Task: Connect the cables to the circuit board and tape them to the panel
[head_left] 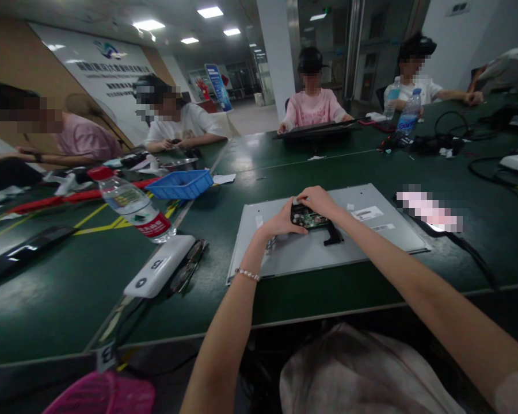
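Note:
A grey metal panel (371,230) lies flat on the green table in front of me. A small circuit board (307,217) sits on its middle, with a black cable (333,236) running out of its near right side. My left hand (280,223) grips the board's left edge, a bead bracelet on the wrist. From above and behind, my right hand (322,200) curls its fingers over the board. Both hands hold it together. White labels (366,213) are stuck on the panel to the right.
A water bottle (133,208) lies tilted at left, beside a white block (159,266) and glasses (189,267). Beyond them is a blue tray (180,185). Black cables (461,246) run at right. Several people sit around the table's far and left sides. A pink basket (103,394) sits below the near edge.

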`<state>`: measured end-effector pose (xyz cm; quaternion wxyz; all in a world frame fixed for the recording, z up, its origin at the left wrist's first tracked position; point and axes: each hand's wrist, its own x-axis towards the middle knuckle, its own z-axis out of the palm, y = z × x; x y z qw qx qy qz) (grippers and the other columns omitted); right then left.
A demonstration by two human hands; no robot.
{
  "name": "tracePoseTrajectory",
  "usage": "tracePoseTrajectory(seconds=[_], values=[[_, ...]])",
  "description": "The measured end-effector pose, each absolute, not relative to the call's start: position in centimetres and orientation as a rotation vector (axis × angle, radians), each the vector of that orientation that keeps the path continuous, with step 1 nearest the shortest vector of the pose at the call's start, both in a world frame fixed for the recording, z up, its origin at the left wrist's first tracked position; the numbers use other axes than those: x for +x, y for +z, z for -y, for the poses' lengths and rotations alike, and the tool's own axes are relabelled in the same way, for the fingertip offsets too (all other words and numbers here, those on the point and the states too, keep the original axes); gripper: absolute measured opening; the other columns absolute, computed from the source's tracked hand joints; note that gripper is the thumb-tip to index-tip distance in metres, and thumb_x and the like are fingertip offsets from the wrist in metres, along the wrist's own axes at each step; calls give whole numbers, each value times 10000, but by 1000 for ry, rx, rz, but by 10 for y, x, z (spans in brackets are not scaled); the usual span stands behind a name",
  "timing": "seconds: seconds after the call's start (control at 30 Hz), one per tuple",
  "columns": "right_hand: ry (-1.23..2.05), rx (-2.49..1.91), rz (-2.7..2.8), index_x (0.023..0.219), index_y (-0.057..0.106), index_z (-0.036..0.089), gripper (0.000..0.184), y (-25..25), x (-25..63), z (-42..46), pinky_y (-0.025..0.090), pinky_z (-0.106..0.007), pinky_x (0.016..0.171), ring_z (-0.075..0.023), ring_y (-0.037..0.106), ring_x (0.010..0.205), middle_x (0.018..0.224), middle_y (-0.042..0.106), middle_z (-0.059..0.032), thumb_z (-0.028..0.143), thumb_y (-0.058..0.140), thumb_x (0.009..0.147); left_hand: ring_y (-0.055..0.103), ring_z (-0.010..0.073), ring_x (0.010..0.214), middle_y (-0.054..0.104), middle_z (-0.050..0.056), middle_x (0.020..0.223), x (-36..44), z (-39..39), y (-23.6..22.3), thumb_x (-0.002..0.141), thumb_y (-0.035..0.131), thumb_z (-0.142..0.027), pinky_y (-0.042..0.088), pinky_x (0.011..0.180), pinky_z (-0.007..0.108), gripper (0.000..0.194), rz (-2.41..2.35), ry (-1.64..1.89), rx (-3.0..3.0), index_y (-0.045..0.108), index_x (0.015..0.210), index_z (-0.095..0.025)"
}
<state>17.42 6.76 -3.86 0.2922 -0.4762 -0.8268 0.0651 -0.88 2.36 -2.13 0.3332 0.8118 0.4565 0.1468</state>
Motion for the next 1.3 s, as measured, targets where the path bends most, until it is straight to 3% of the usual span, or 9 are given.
tracePoseTrajectory(seconds=[0.33, 0.7, 1.3], values=[[213, -1265, 2264, 930, 751, 208, 228, -45, 175, -68, 427, -250, 801, -202, 630, 931, 981, 713, -51, 175, 558, 814, 128, 317, 1417, 126, 185, 1538, -8, -23, -19, 544, 760, -470, 147, 1154, 402, 1261, -1209, 352, 2132, 7, 1481, -89], [294, -1204, 2095, 954, 742, 227, 208, -53, 179, -72, 435, -238, 811, -173, 620, 950, 997, 710, -30, 209, 563, 851, 123, 325, 1416, 75, 151, 1554, -10, -26, -23, 540, 757, -501, 133, 1154, 419, 1256, -1181, 346, 2177, 10, 1489, -157], [348, -1301, 2121, 963, 742, 237, 227, -54, 179, -69, 449, -224, 735, -172, 650, 842, 929, 729, -14, 215, 588, 799, 176, 332, 1403, 157, 140, 1541, -11, -24, -20, 563, 742, -521, 146, 1153, 448, 1210, -1163, 340, 2222, 41, 1489, -179]])
